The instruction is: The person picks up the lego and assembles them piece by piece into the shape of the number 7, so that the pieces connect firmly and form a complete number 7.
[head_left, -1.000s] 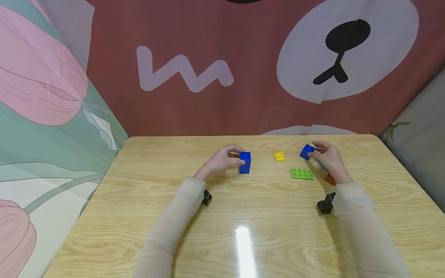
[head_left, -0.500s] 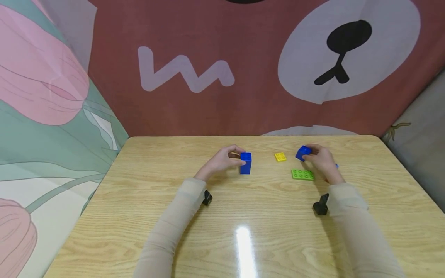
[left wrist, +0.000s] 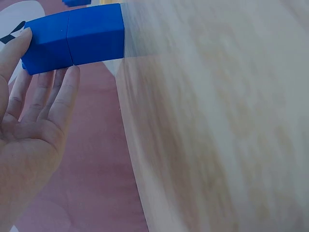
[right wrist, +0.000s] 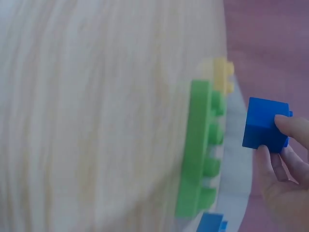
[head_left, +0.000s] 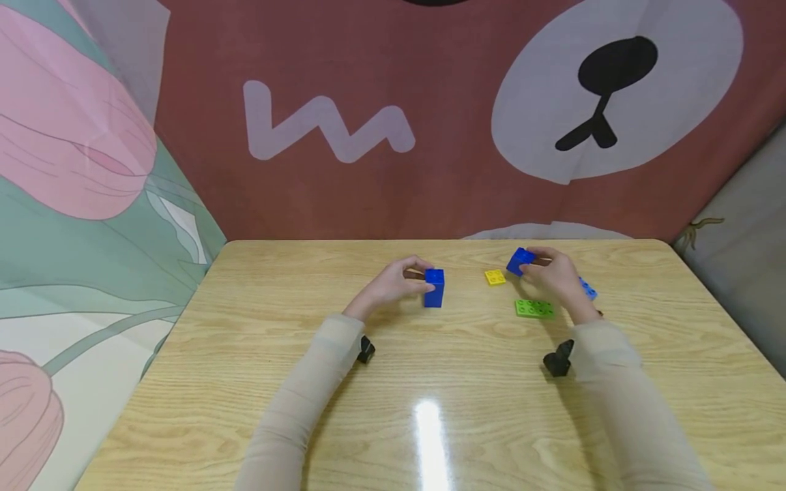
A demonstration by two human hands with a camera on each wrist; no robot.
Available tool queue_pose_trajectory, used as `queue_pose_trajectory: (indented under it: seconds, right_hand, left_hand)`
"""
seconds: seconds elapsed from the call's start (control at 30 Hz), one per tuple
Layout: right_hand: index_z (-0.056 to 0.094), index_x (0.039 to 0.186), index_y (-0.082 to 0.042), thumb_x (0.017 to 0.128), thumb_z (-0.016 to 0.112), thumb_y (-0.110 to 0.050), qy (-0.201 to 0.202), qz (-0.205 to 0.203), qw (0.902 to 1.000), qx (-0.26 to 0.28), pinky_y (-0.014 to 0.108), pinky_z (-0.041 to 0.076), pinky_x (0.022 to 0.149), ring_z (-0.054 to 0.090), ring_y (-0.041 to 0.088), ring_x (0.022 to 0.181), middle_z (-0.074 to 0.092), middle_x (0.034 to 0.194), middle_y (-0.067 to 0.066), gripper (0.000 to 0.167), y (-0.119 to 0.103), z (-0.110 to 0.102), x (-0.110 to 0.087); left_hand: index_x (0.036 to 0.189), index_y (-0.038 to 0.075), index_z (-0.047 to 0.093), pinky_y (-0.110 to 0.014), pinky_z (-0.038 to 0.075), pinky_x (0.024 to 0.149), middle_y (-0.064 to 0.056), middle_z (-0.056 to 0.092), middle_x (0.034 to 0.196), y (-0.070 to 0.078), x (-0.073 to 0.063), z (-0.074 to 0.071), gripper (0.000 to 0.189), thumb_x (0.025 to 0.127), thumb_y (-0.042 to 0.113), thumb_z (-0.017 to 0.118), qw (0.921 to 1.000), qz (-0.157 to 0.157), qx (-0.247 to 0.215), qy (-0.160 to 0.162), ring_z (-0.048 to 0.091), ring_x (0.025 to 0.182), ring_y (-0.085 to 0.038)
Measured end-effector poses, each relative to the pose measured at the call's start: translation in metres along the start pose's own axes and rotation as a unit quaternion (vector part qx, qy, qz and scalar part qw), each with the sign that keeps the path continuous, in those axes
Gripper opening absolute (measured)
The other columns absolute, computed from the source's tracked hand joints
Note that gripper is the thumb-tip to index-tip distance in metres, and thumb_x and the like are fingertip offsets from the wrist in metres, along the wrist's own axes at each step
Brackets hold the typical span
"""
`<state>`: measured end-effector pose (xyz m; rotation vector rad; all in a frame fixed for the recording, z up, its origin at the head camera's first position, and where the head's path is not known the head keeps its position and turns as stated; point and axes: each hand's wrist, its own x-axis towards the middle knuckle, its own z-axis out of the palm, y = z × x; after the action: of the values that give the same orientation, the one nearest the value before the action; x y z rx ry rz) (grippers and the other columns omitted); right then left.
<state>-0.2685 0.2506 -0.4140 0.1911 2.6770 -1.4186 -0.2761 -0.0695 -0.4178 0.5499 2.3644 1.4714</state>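
My left hand (head_left: pixel 393 281) pinches a stack of two dark blue bricks (head_left: pixel 434 294) that stands upright on the table. In the left wrist view the thumb and fingertips lie on the upper brick, and a seam (left wrist: pixel 70 38) parts it from the lower one. To the right, my right hand (head_left: pixel 555 276) holds a single dark blue brick (head_left: pixel 518 262) raised off the table, tilted, between thumb and fingers. In the right wrist view this brick (right wrist: pixel 265 124) shows its studs towards the palm side. A flat yellow brick (head_left: pixel 495 277) lies between the two hands.
A long lime green brick (head_left: pixel 534 309) lies in front of the right hand. Beyond the right wrist, a lighter blue brick (head_left: pixel 588 288) is partly hidden, with a brown sliver (head_left: pixel 600 313) beside the cuff. A patterned cloth (head_left: pixel 331 191) hangs behind the wooden table (head_left: pixel 491 423).
My right hand has moved left with its blue brick, nearer the yellow brick, uncovering part of the lighter blue brick. The left hand and its stack stay in place.
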Motion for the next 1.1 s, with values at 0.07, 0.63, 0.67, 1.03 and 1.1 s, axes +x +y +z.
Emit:
queue_pose_trajectory:
  seconds: [0.07,0.63,0.67,1.03,1.1]
  right_hand:
    - [0.033,0.148,-0.008,0.096,0.057,-0.025,-0.006,-0.003,0.9999,0.011,0.053,0.044,0.104,0.041,0.042,0.133,0.037,0.148,0.026,0.060,-0.006,0.003,-0.001]
    - [0.038,0.141,-0.004,0.094,0.061,-0.026,-0.039,-0.085,0.9920,0.085,0.051,0.043,0.107,0.042,0.038,0.134,0.042,0.142,0.022,0.057,-0.058,0.034,-0.011]
    - [0.038,0.140,-0.004,0.094,0.061,-0.026,-0.042,-0.088,0.9913,0.087,0.051,0.043,0.106,0.043,0.037,0.133,0.042,0.142,0.021,0.056,-0.061,0.036,-0.012]
    - [0.045,0.136,-0.007,0.093,0.063,-0.025,-0.060,-0.131,0.9840,0.105,0.051,0.044,0.105,0.047,0.036,0.130,0.047,0.140,0.018,0.050,-0.085,0.058,-0.022]
    - [0.047,0.136,-0.006,0.093,0.063,-0.023,-0.070,-0.137,0.9815,0.114,0.051,0.044,0.105,0.047,0.036,0.130,0.048,0.140,0.018,0.049,-0.089,0.061,-0.023]
  left_hand:
    - [0.125,0.010,0.059,-0.030,0.055,0.088,-0.011,0.059,0.127,0.000,0.000,0.000,0.040,0.087,0.017,0.071,1.0000,0.000,0.004,0.001,0.059,0.119,-0.026]
    - [0.130,0.011,0.055,-0.036,0.051,0.097,-0.008,0.058,0.131,0.005,-0.003,-0.001,0.048,0.087,0.020,0.071,0.9997,0.003,0.025,-0.005,0.057,0.121,-0.027]
    - [0.132,0.011,0.054,-0.037,0.050,0.098,-0.008,0.057,0.133,0.005,-0.004,-0.001,0.050,0.087,0.021,0.071,0.9996,0.003,0.027,-0.006,0.056,0.122,-0.027]
    - [0.135,0.017,0.052,-0.039,0.051,0.099,-0.008,0.053,0.138,0.015,-0.009,-0.015,0.047,0.093,0.033,0.063,0.9979,0.026,-0.012,0.057,0.054,0.125,-0.025]
    - [0.136,0.017,0.051,-0.040,0.051,0.100,-0.007,0.054,0.137,0.020,-0.010,-0.017,0.046,0.094,0.032,0.061,0.9970,0.034,-0.017,0.067,0.055,0.125,-0.025]
